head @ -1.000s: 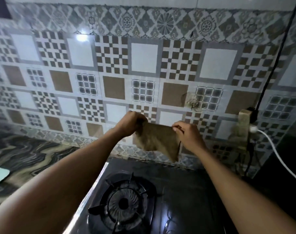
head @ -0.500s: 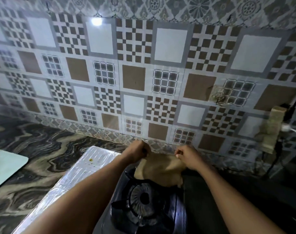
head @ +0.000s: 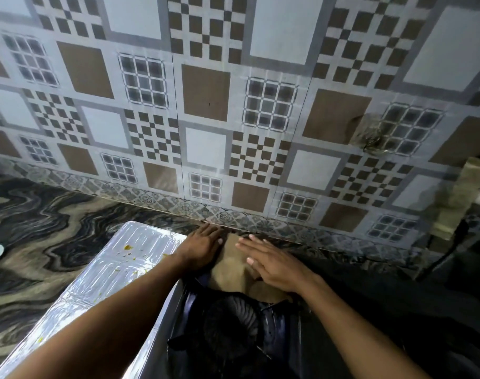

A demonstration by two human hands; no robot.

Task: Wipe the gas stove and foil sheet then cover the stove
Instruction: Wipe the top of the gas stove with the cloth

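Nearest us, below both wrists: the burner (head: 230, 326) under its dark pan support, set in the gas stove (head: 340, 291). The top is glossy black and, by our reckoning, rigid and heavy; it should take firm rubbing without shifting, though the support may lift loose. Just beyond the burner, the brown cloth (head: 232, 270) lies spread on the stove's back part. The right hand (head: 277, 266) lies flat on the cloth's right half, fingers straight, gripping nothing. The left hand (head: 203, 247) rests on the cloth's left edge, fingers stretched toward the wall, likewise unclenched as far as we can see. The cloth looks soft, limp and light, likely to bunch when pushed; we judge it best driven under a flat palm or gathered into a wad. Left of the left hand, right alongside the stove, the foil sheet (head: 105, 280) lies on the counter (head: 42, 228), with yellow crumbs (head: 128, 247) on it near that hand. The foil reads as thin, slick and easily creased or torn; we would wipe it lightly, pin one end, and lift it by two corners. Beyond the fingertips is a strip of counter, then the tiled wall (head: 206, 91).
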